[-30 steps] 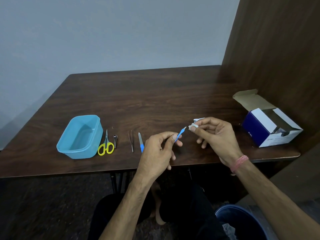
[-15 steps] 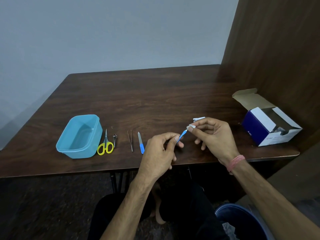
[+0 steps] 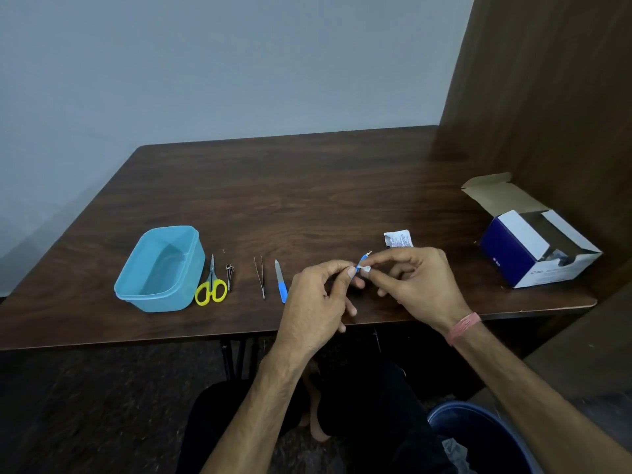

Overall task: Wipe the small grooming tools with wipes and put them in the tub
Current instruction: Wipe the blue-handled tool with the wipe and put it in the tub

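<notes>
My left hand [image 3: 319, 302] pinches the lower end of a thin blue grooming tool [image 3: 361, 261], whose metal tip points up and right. My right hand [image 3: 415, 283] pinches a small white wipe [image 3: 365, 268] around the tool's shaft, close to my left fingertips. On the table to the left lie a blue-handled nail file [image 3: 280, 285], tweezers [image 3: 260, 276], a nail clipper [image 3: 229, 271] and yellow-handled scissors [image 3: 211, 285]. The light blue tub [image 3: 160, 268] stands at the far left with nothing in it.
A torn white wipe sachet [image 3: 398, 239] lies on the table behind my right hand. An open blue and white cardboard box [image 3: 533, 253] sits at the right edge by a wooden panel. A blue bin [image 3: 478, 436] stands on the floor at lower right.
My right hand slid the wipe down the blue tool toward my left fingers, baring the metal tip. The torn sachet behind it has come into view.
</notes>
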